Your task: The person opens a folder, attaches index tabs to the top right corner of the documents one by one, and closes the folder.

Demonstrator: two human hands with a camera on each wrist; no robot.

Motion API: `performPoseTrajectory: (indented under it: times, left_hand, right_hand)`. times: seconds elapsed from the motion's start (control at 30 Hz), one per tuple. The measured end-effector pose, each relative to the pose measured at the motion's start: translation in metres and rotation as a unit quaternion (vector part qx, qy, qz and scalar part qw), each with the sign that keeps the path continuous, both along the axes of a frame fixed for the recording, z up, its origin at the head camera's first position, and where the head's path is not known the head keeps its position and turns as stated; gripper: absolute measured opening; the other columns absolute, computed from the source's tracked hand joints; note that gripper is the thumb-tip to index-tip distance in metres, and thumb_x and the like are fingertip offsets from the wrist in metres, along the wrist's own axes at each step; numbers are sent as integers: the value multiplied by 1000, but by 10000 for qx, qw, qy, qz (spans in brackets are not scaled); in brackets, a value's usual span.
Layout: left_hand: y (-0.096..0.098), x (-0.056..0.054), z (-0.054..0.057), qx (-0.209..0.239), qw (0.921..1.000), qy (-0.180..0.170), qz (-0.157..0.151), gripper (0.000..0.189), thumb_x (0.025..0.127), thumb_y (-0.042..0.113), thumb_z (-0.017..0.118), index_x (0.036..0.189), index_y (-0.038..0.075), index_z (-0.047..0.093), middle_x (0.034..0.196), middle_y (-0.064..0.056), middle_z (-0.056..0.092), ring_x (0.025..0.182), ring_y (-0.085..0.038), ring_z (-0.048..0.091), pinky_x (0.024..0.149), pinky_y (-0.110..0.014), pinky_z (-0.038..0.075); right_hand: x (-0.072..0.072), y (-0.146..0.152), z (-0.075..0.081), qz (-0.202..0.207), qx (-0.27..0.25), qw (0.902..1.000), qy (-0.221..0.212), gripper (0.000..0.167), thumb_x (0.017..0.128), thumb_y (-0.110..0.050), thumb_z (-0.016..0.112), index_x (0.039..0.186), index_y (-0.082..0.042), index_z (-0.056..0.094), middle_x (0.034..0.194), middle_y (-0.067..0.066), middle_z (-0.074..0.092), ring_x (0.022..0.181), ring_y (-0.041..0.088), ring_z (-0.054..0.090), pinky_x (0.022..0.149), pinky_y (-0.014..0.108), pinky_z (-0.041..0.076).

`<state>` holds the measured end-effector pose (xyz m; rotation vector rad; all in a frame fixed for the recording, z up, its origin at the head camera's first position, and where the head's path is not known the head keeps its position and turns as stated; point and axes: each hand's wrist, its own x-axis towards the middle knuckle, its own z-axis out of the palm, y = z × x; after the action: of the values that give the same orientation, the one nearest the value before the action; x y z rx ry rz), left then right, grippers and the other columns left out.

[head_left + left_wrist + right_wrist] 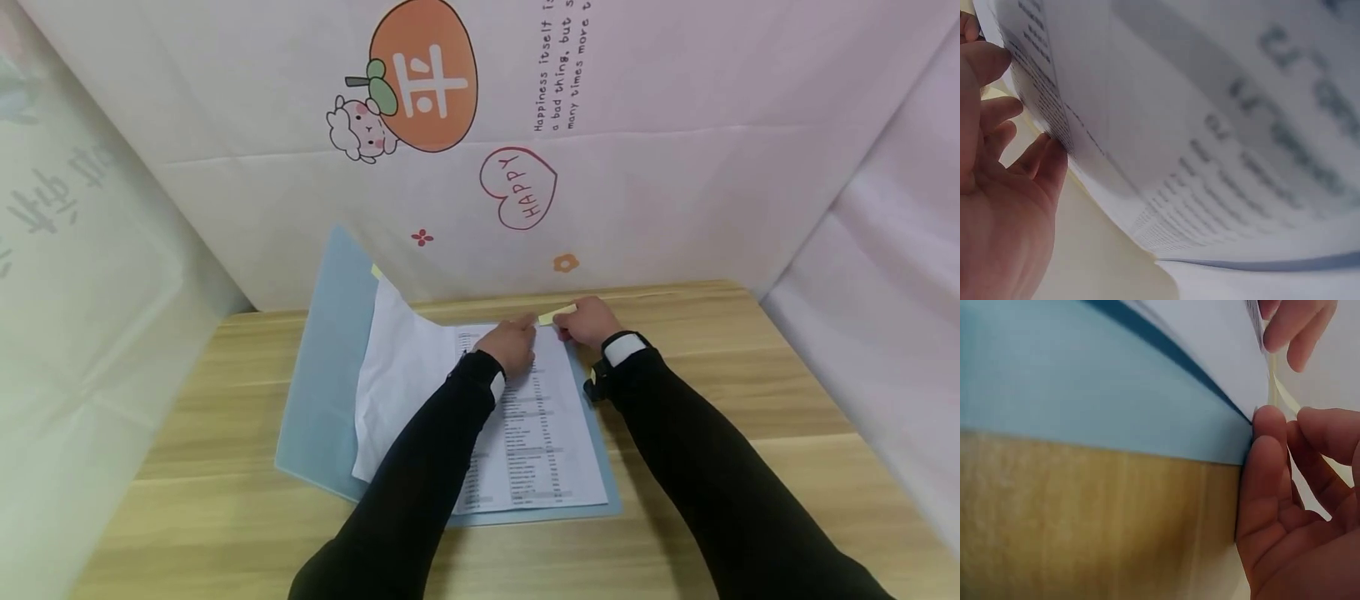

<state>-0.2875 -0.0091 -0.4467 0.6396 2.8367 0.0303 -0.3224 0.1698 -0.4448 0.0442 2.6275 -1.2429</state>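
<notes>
A light blue folder (318, 392) lies open on the wooden table, its left cover tilted up. Printed sheets (536, 442) lie on its right side, and a turned-over white sheet (397, 367) bends up toward the cover. My left hand (512, 346) rests near the top edge of the printed page, fingertips touching the paper (1110, 125). At the page's top right corner, my right hand (592, 322) pinches a yellow sticky note (556, 315) between thumb and finger. Other right fingers (1266, 472) press at the folder's corner.
A second yellow sticky note (377, 272) shows at the top of the turned sheet. The wooden table (697, 367) ends at a white printed cloth (637, 183) behind, with more white cloth on both sides.
</notes>
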Motion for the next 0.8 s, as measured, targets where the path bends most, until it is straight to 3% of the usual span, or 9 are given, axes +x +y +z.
performPoseTrajectory:
  times: [0.07, 0.27, 0.4, 0.57, 0.67, 0.73, 0.8]
  left_hand:
    - [3, 1, 1, 48, 9998, -98, 180, 53, 105, 29, 49, 155, 19, 38, 161, 7, 27, 136, -23, 40, 107, -35, 36]
    - [11, 7, 6, 454, 9928, -531, 970, 61, 103, 26, 49, 158, 38, 25, 151, -12, 40, 124, -33, 50, 91, -44, 47]
    - [13, 11, 14, 256, 9939, -543, 927, 61, 102, 25, 51, 158, 37, 28, 152, -12, 40, 121, -33, 51, 87, -45, 49]
    - [12, 9, 11, 18, 9969, -425, 666, 60, 102, 24, 52, 157, 33, 32, 155, 1, 38, 119, -32, 50, 87, -42, 48]
    - [12, 8, 7, 59, 9970, -393, 658, 59, 102, 24, 52, 157, 33, 32, 155, 0, 38, 119, -33, 49, 90, -43, 47]
    - [13, 7, 4, 128, 9965, -401, 720, 58, 103, 24, 50, 157, 35, 31, 155, -4, 37, 119, -33, 49, 92, -43, 46]
    - [13, 7, 3, 202, 9959, -394, 788, 58, 104, 23, 49, 157, 36, 30, 154, -7, 38, 116, -33, 50, 91, -42, 47]
  right_hand:
    - [-1, 1, -1, -11, -94, 9999, -52, 19, 96, -19, 61, 94, 1, 62, 76, 8, 69, 66, 17, 62, 57, 28, 46]
    - [-6, 4, -8, -6, -113, 9999, -41, 19, 95, -18, 64, 91, 0, 61, 72, 7, 69, 60, 14, 62, 56, 26, 46]
    - [-5, 4, -6, 22, 31, 10000, 27, 20, 96, -18, 63, 91, 0, 62, 73, 7, 69, 62, 15, 62, 57, 27, 46]
    - [-1, 1, -5, 32, 429, 9987, 282, 20, 96, -19, 63, 86, -2, 63, 67, 5, 66, 60, 17, 58, 57, 29, 43]
    - [0, 0, -4, 96, 723, 9964, 426, 22, 95, -20, 63, 82, -2, 63, 63, 4, 63, 59, 19, 55, 56, 30, 41]
    - [1, 0, -2, 181, 927, 9942, 510, 24, 95, -21, 62, 84, 0, 64, 66, 9, 65, 62, 23, 57, 58, 33, 43]
    - [2, 0, 0, 204, 1154, 9907, 688, 27, 95, -22, 61, 94, 4, 65, 82, 15, 68, 75, 29, 61, 66, 38, 47]
